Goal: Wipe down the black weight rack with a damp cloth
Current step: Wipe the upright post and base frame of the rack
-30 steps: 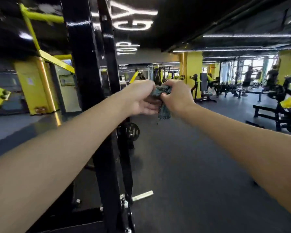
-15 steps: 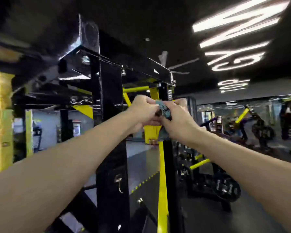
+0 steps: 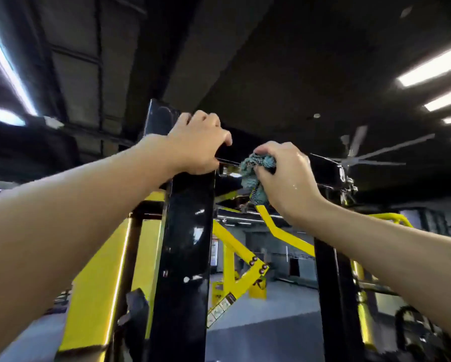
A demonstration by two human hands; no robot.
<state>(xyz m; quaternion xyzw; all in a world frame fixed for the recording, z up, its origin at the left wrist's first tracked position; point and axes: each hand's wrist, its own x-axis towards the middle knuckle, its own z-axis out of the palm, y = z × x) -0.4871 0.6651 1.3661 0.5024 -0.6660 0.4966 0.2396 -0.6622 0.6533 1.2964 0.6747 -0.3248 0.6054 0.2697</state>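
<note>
cloth [image 3: 255, 176] in right hand [image 3: 288, 176], rack [image 3: 185, 231] top edge

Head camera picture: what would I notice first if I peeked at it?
Two bare arms reach up in the middle: the right hand squeezes a crumpled teal cloth at the top of the black rack, and the left hand grips the rack's top just beside it. Behind them, bright yellow bars zigzag across the gym, and a ceiling fan hangs at upper right.

Bunched teal cloth [image 3: 255, 176] at black rack [image 3: 188, 231]
</note>
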